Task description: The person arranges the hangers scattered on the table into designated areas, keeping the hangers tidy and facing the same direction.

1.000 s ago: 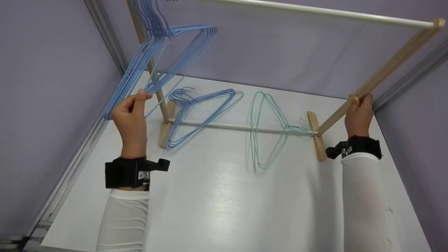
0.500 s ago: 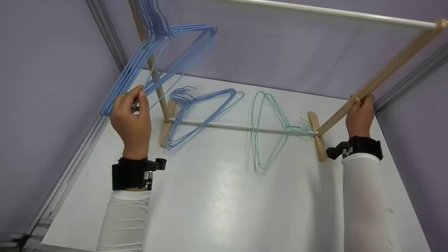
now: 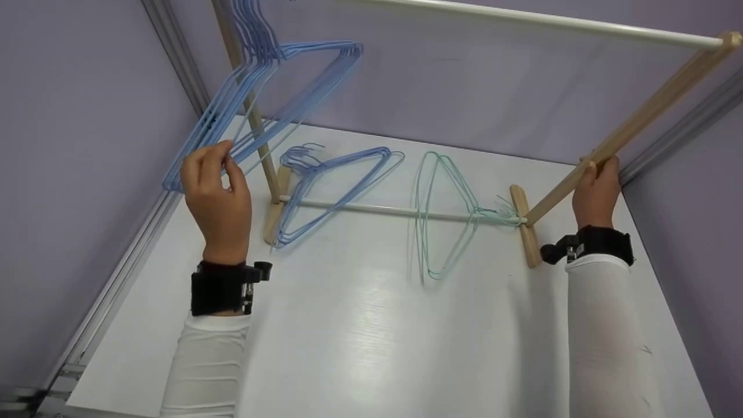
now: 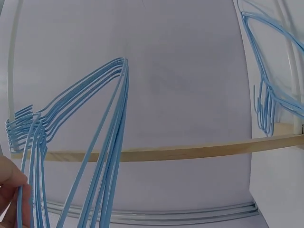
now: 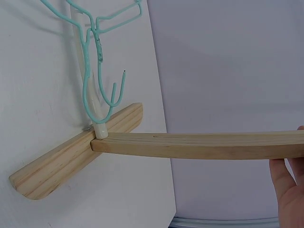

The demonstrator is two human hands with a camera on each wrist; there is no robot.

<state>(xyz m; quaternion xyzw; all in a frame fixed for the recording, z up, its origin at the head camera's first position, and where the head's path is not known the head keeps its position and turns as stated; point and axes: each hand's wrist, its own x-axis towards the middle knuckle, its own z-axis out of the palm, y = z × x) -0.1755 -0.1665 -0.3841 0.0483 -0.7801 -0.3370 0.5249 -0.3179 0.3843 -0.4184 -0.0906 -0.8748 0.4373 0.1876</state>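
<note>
A bunch of blue wire hangers (image 3: 229, 107) hangs at the upper left of the head view. My left hand (image 3: 217, 200) is at their lower left side, fingers curled. In the left wrist view its fingertips (image 4: 14, 178) pinch the wire of one blue hanger (image 4: 20, 204). My right hand (image 3: 597, 194) grips the slanted right wooden post (image 3: 638, 122) of the rack, low down. In the right wrist view this post (image 5: 213, 145) runs across to the thumb and fingers (image 5: 283, 183). The hangers' hook tops are cut off in the head view.
Several more blue hangers (image 3: 334, 194) lie across the rack's lower white bar (image 3: 377, 208), left side. Green hangers (image 3: 426, 215) lie across it at right. The upper bar (image 3: 540, 20) spans the top. Wooden feet (image 3: 525, 232) stand on the white table (image 3: 371, 325); grey walls (image 3: 435, 87) surround it.
My left hand has risen slightly and turned, its fingers shifting along the hanging hangers. The bunch's lower left corners have swung a little left. My right hand stays on the post.
</note>
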